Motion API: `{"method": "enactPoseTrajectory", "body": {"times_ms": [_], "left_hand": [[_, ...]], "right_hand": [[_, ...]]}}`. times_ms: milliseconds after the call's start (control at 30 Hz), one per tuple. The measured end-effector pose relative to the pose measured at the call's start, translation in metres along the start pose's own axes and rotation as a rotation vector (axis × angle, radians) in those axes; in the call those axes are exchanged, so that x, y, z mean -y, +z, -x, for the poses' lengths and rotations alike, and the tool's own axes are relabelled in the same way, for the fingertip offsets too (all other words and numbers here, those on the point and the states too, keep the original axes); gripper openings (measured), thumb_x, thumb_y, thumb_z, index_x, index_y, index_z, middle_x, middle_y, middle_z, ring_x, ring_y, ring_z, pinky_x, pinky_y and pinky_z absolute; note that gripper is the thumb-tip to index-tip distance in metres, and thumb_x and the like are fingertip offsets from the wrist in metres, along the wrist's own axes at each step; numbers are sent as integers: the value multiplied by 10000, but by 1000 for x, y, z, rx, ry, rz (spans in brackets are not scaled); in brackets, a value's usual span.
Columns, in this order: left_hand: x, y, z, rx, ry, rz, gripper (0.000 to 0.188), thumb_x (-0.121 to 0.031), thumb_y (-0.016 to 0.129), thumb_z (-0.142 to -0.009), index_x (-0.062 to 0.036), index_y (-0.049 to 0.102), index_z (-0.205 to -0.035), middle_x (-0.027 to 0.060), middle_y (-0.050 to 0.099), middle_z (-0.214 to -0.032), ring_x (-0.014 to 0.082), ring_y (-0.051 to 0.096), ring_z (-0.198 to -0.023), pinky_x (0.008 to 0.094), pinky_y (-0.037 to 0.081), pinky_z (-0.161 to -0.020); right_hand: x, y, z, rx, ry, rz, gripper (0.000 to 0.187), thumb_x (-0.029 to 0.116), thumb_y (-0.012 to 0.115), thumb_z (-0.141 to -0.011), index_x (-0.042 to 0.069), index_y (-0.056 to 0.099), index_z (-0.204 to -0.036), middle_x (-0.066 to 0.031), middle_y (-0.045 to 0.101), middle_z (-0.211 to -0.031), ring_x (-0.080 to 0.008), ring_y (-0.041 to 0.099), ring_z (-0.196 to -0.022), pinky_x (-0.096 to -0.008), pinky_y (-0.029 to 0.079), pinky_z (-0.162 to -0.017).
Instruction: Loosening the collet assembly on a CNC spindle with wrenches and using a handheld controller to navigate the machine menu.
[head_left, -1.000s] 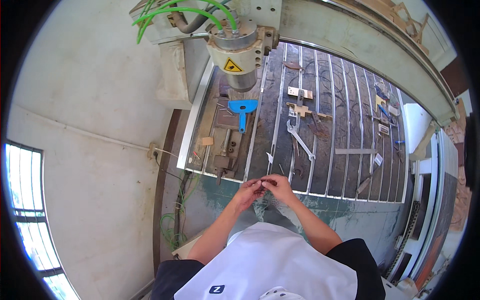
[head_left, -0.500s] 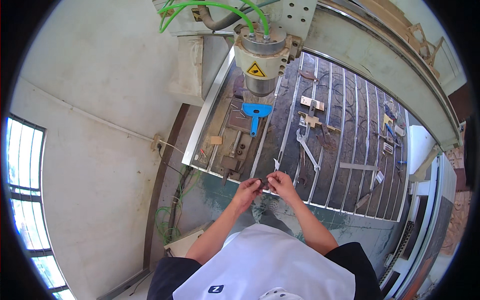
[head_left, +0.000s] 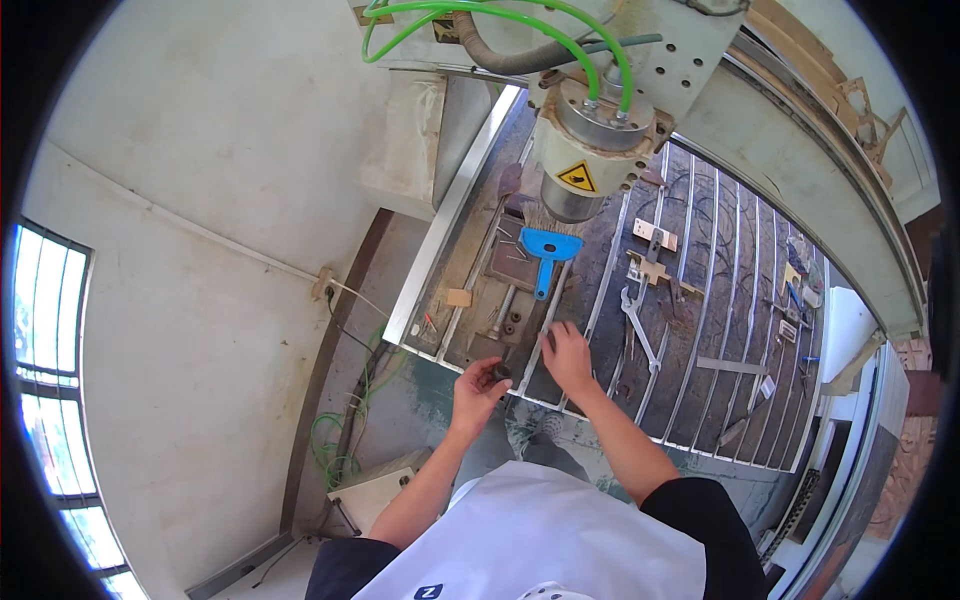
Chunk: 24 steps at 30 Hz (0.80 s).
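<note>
My left hand [head_left: 480,389] is curled around a small dark part [head_left: 499,372] at the near edge of the slatted machine bed [head_left: 700,330]. Just to its right, my right hand [head_left: 567,357] rests fingers-down on the bed's near slats, beside a dark metal block with holes [head_left: 508,325]; whether it grips anything I cannot tell. A blue hand brush [head_left: 548,252] lies farther up the bed, directly under the big spindle motor [head_left: 590,150] with its yellow warning label.
Two wrenches [head_left: 637,325] and several small clamps and wood blocks [head_left: 655,250] lie across the bed. Green hoses [head_left: 480,20] loop above the spindle. A green cable coil [head_left: 335,450] sits on the floor at left, by a white wall and window [head_left: 45,380].
My hands, which met in front of me working a small piece, have parted. The right one has reached forward onto the bed; the left keeps the small part. My head moved closer to the machine.
</note>
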<state>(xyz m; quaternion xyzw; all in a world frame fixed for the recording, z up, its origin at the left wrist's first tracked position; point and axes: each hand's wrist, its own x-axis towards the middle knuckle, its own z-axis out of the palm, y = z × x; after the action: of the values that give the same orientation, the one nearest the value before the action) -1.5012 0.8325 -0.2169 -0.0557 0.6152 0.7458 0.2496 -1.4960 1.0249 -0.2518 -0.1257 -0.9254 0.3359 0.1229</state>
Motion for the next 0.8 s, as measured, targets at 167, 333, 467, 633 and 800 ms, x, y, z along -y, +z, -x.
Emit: {"method": "enactPoseTrajectory", "body": {"times_ms": [167, 333, 467, 633, 800], "left_hand": [[-20, -4, -8, 83, 90, -38, 430, 121, 661, -736, 25, 519, -1130, 93, 600, -1033, 144, 590, -941, 262, 493, -822], [-45, -12, -8, 55, 110, 52, 426, 110, 674, -733, 18, 538, -1127, 68, 610, -1001, 121, 588, -926, 250, 496, -816], [-62, -21, -9, 45, 74, 104, 417, 82, 676, -751, 12, 543, -1140, 54, 611, -997, 120, 588, -909, 270, 500, -795], [-77, -18, -17, 62, -56, 435, 370, -39, 632, -839, -7, 520, -1190, 72, 607, -1039, 176, 593, -943, 294, 477, -797], [-75, 4, -27, 145, -233, 699, 344, -88, 575, -894, -17, 502, -1223, 100, 605, -1069, 201, 597, -940, 298, 478, -804]], "right_hand": [[32, 16, -102, -52, -133, 3, 92, 97, 577, -818, 9, 603, -829, -206, 554, -869, -402, 583, -767, -477, 482, -673], [20, 41, -149, 85, -36, 185, 73, 30, 567, -773, -9, 615, -811, -227, 551, -938, -402, 597, -804, -473, 496, -714], [23, 42, -159, 139, -73, 272, 119, 14, 572, -757, -15, 602, -869, -218, 560, -936, -393, 601, -820, -469, 498, -716], [43, 18, -136, -3, -238, -20, 151, -10, 581, -778, -13, 557, -927, -181, 592, -887, -330, 622, -753, -416, 507, -671], [65, -33, -72, 197, 222, -757, 212, -22, 615, -808, 9, 577, -1014, -73, 624, -824, -131, 605, -731, -291, 483, -650]]}}
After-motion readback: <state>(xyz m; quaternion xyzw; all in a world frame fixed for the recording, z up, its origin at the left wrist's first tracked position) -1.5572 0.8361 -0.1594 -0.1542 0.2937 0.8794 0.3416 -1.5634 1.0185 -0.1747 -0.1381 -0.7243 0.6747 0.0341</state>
